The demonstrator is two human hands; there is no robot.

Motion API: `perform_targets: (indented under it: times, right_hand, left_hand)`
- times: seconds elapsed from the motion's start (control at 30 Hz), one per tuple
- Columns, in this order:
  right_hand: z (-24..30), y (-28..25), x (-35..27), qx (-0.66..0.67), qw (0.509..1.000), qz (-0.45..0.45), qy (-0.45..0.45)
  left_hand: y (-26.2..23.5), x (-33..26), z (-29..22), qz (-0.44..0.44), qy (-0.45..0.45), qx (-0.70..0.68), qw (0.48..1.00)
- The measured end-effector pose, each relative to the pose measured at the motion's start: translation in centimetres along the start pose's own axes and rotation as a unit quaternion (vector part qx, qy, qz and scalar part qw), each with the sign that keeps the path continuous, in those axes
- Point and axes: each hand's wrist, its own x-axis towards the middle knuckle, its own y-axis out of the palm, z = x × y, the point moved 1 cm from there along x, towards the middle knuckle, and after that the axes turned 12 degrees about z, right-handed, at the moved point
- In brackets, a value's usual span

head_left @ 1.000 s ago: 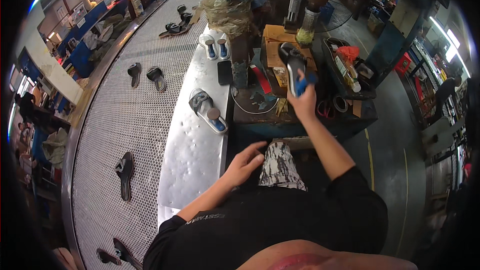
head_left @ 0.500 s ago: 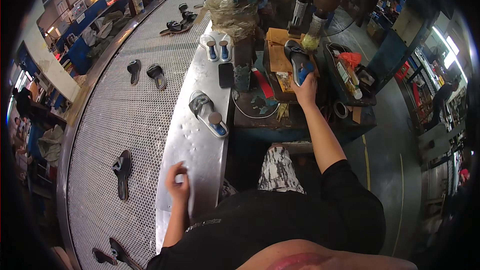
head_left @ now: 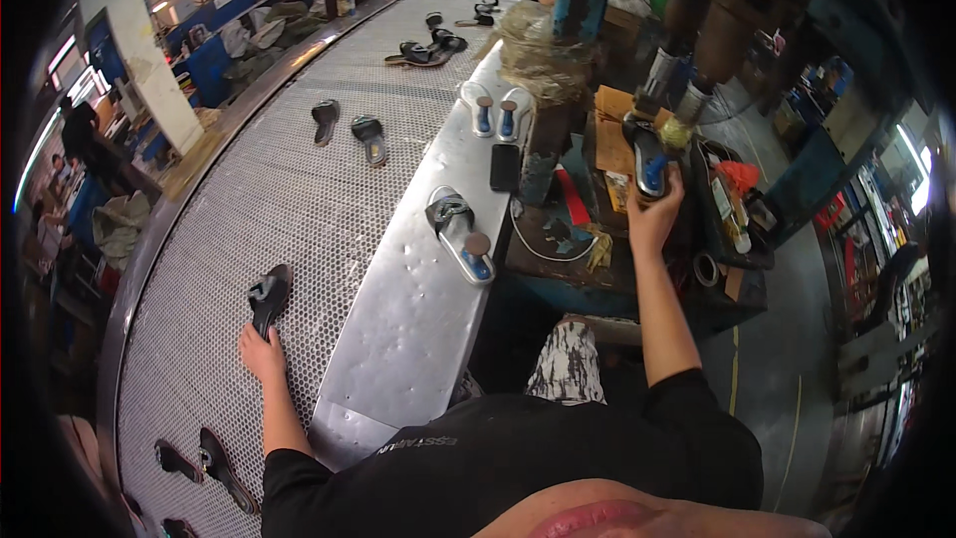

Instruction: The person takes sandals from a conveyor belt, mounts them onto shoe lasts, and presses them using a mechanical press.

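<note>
On the left, my left hand (head_left: 261, 351) is closed on the heel end of a black slide sandal (head_left: 269, 291) at the perforated conveyor. My right hand (head_left: 657, 207) grips the heel end of another dark sandal (head_left: 647, 144), which has a blue piece at its heel, under the press on the right. A sandal with a clear, pale rim (head_left: 460, 231) rests on the metal ledge between my hands, with a brown round knob on a blue base at its heel. Farther up the ledge are two pale soles (head_left: 496, 112) with similar knobs, beside a black phone (head_left: 505, 168).
The perforated conveyor (head_left: 199, 279) carries several more black sandals (head_left: 368, 139). A press column (head_left: 576, 0) wrapped in plastic stands beyond the ledge (head_left: 383, 339). To the right, a tray (head_left: 762, 254) holds a bottle and a red wrapper. Other people work at the far end.
My left hand has moved left from above the ledge onto a sandal on the conveyor. My right hand still holds its sandal by the press. The whole view has shifted.
</note>
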Motion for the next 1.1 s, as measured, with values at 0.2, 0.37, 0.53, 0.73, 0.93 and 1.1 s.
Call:
perform_targets:
  times: [0.2,0.37,0.53,0.73,0.93,1.1]
  right_hand:
    - [12.2,5.0,-14.2,0.297,0.865,0.384,-0.124]
    - [14.0,11.0,-18.8,0.259,0.839,0.476,-0.054]
    - [14.3,10.0,-19.0,0.218,0.844,0.489,0.005]
    - [18.4,2.8,-21.1,0.363,0.834,0.413,0.041]
    - [20.6,-7.5,-18.9,0.424,0.79,0.441,-0.043]
    - [16.6,-9.7,-17.4,0.436,0.759,0.48,-0.056]
  left_hand:
    - [-2.9,0.3,-2.5,0.073,0.091,-0.042,0.992]
    - [-6.6,-0.6,-6.1,0.239,-0.009,-0.38,0.894]
    - [-7.0,-10.3,-12.1,0.297,0.118,-0.803,0.502]
    - [-6.4,-21.9,-21.4,0.568,0.02,-0.784,0.248]
    - [-7.2,-17.3,-25.3,0.426,0.002,-0.884,0.192]
    - [-7.1,-13.6,-32.9,0.412,0.097,-0.798,0.428]
